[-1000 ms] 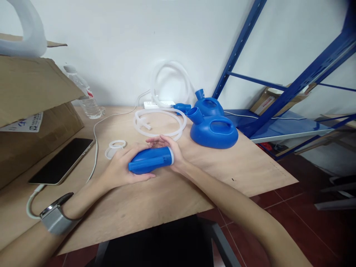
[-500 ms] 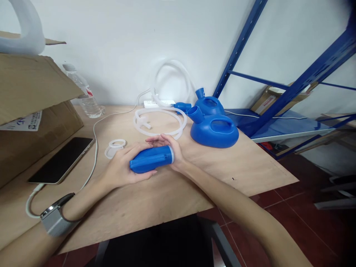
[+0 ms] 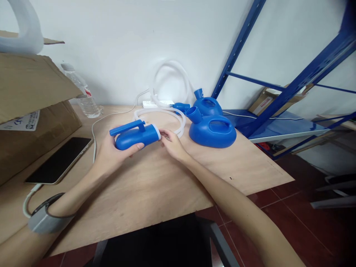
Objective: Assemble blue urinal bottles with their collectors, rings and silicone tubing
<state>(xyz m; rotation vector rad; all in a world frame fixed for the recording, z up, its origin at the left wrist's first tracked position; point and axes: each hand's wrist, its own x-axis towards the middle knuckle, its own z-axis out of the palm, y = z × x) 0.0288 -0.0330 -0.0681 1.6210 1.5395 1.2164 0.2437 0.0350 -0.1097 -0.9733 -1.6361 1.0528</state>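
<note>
My left hand [image 3: 118,150] is wrapped around the rounded end of a blue plastic urinal cup [image 3: 139,138], its thumb lying along the near side. A straight blue handle stands out along the cup's top. The cup is tilted, with its white-rimmed end toward my right hand [image 3: 171,142]. There, my right fingers are closed at the white rim [image 3: 156,131]; the fingertips are partly hidden. Behind the cup, a coiled translucent hose [image 3: 178,120] lies on the table. To the right sit two blue urinal bottles, the near one [image 3: 213,135] in front of the far one [image 3: 208,107].
A phone [image 3: 59,159] with a charging cable lies at left, beside an open cardboard box [image 3: 36,137]. A water bottle [image 3: 89,105] and a white power strip [image 3: 160,104] are near the wall. Blue metal shelving [image 3: 278,128] stands at right. The wooden table [image 3: 178,189] ends nearby.
The cup has been turned so its handle faces up, and moved up and left. My right hand has shifted from around the rim end to fingers at the rim.
</note>
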